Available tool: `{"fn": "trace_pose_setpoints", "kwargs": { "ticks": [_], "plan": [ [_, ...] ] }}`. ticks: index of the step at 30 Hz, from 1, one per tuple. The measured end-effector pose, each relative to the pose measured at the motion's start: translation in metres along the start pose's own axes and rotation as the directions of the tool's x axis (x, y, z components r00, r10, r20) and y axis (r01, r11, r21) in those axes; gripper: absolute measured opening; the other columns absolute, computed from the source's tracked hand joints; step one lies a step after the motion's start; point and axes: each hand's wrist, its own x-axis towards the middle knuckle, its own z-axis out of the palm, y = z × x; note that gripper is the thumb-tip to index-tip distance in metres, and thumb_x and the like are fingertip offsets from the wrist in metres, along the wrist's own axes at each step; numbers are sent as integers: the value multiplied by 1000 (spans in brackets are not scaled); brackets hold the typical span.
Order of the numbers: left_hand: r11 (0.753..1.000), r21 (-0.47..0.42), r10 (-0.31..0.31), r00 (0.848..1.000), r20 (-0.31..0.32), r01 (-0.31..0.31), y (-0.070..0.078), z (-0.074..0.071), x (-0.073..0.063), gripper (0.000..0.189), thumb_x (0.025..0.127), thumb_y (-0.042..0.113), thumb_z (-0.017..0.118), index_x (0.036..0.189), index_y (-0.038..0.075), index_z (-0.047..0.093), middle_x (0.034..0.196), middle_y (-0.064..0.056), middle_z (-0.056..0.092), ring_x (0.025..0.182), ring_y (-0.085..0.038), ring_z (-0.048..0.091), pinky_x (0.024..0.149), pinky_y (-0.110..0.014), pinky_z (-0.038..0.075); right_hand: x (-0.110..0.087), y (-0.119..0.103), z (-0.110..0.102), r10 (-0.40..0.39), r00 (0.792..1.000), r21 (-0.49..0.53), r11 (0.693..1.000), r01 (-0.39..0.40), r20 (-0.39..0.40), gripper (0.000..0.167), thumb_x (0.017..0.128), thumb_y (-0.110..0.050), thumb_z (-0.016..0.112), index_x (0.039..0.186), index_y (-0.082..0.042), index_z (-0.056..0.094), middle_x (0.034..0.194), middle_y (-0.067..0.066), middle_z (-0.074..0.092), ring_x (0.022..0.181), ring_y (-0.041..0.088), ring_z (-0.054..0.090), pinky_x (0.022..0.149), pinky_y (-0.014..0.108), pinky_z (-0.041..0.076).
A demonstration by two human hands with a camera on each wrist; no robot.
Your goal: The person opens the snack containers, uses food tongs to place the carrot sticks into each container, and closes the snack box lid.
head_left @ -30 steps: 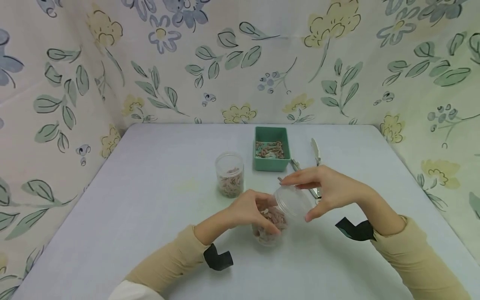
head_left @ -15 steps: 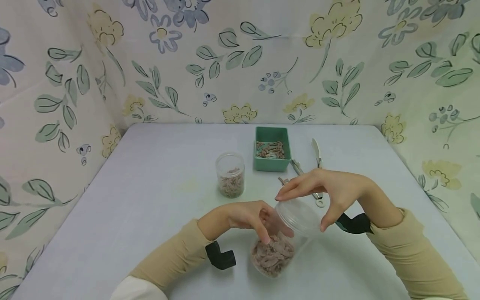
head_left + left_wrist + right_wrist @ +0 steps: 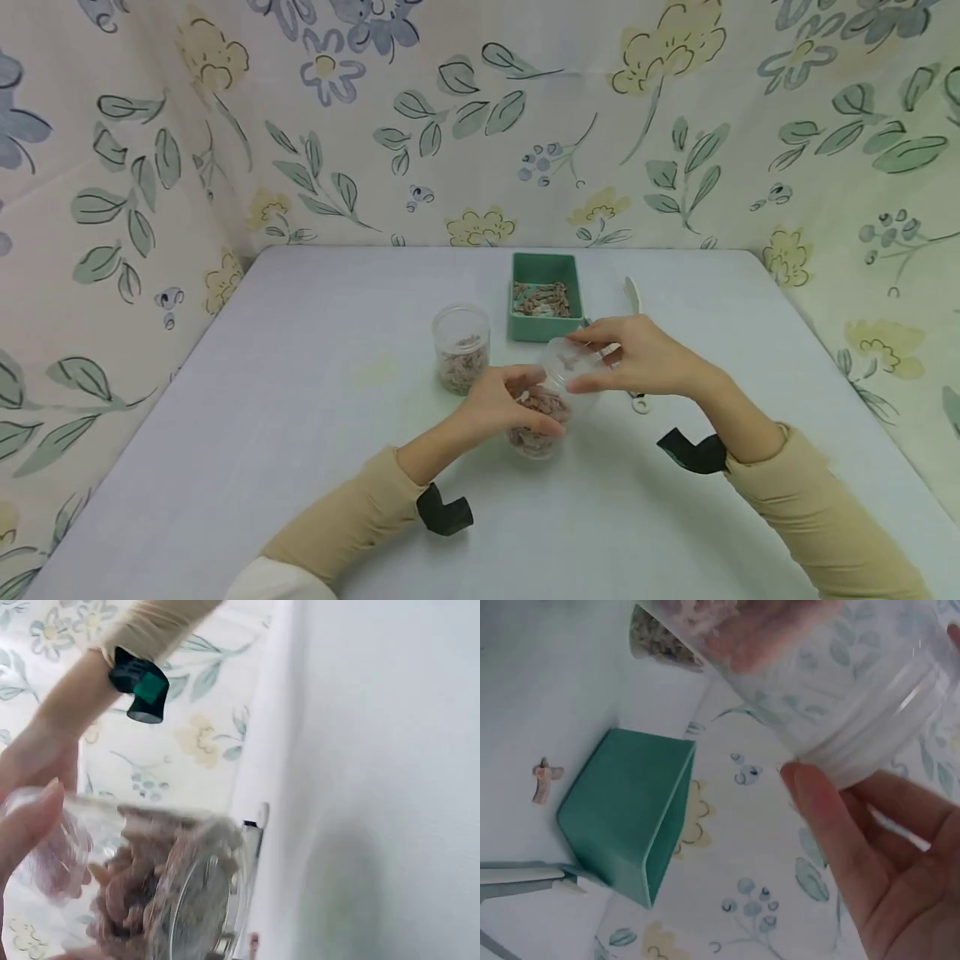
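Observation:
A clear plastic jar (image 3: 536,446) with brownish-pink dried-looking pieces is tilted between both hands, its mouth end toward the upper right. My left hand (image 3: 495,408) grips its body, thumb on the near side and fingers behind. At the mouth end, my right hand (image 3: 648,358) holds the rim between thumb and fingers. Screw ridges show on the jar (image 3: 855,735) in the right wrist view; whether a lid covers it I cannot tell. In the left wrist view the pieces (image 3: 127,892) lie toward the base. A second clear jar (image 3: 461,354), partly filled, stands just behind the left hand.
Behind the hands stands a green rectangular box (image 3: 545,329) with similar pieces inside. Slim metal tools (image 3: 633,293) lie right of it, partly hidden by the right hand. One loose piece (image 3: 544,778) lies near the box. Floral cloth (image 3: 480,125) surrounds the white table (image 3: 337,350).
The held jar came down toward the body half a second ago, then moved back up and away, nearer the green box. Both hands moved with it. The second jar and box stayed put.

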Motion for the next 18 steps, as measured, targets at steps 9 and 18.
{"fn": "trace_pose_setpoints", "kwargs": {
  "ticks": [9,18],
  "plan": [
    [996,13,89,970,-227,-89,-12,13,20,73,71,12,88,137,8,56,137,-11,56,124,-27,54,95,-35,50,20,-12,20,290,919,-226,908,-352,-266,67,81,-54,73,104,8,68,74,10,66,58,18,58,55,35,51],
    [985,-145,63,983,-171,-89,-13,7,29,60,77,9,82,132,7,58,134,-6,58,129,-21,49,105,-35,41,26,7,8,141,987,31,990,-139,-71,72,81,-26,79,140,3,48,139,21,51,121,36,52,94,52,47]
  ]
}}
